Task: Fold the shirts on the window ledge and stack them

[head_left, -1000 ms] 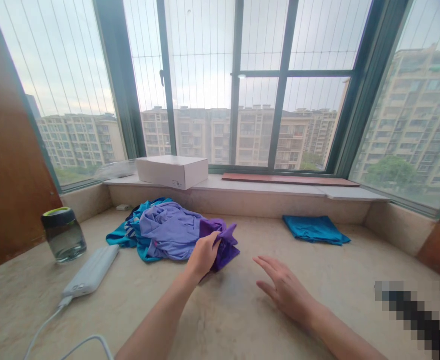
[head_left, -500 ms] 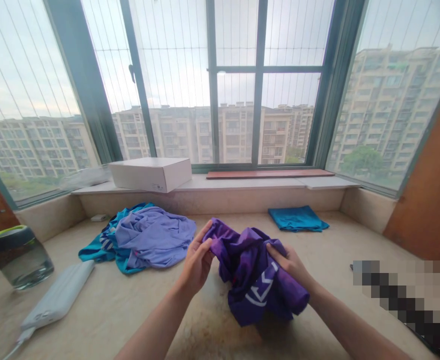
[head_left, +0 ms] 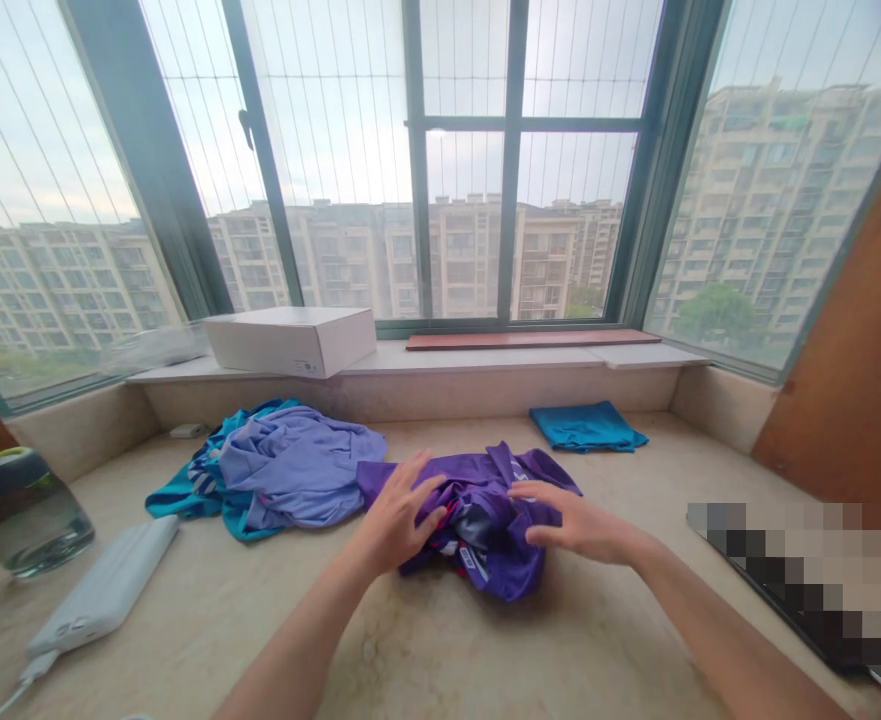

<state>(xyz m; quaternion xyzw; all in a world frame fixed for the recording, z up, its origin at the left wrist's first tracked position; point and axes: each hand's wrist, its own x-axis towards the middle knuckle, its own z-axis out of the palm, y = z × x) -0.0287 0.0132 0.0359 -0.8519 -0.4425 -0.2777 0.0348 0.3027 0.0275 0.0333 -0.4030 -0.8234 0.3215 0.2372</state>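
A crumpled purple garment [head_left: 511,570] with white markings and a tag or label lies on the stone-like surface in front of me. Over its left part is my left hand [head_left: 402,512], fingers spread and not gripping the cloth. My right hand [head_left: 579,522] is at the garment's right side, its thumb and fingers apart. Whether the fingertips touch the fabric I cannot tell. Just left of it sits a loose heap with a lavender garment [head_left: 297,465] on top of a teal garment [head_left: 174,500]. A folded teal cloth [head_left: 588,427] lies flat behind, to the right.
At the left stand a dark-lidded bottle [head_left: 31,520] and a white power bank [head_left: 106,585] with a cable. A white box [head_left: 290,342] and a reddish board [head_left: 534,340] rest on the window ledge. A dark-edged, pixelated device [head_left: 792,590] lies at the right.
Both hands have let go of the purple garment, which was held up and bunched; it now lies on the surface, more spread out. My fingers have opened. The view has shifted slightly.
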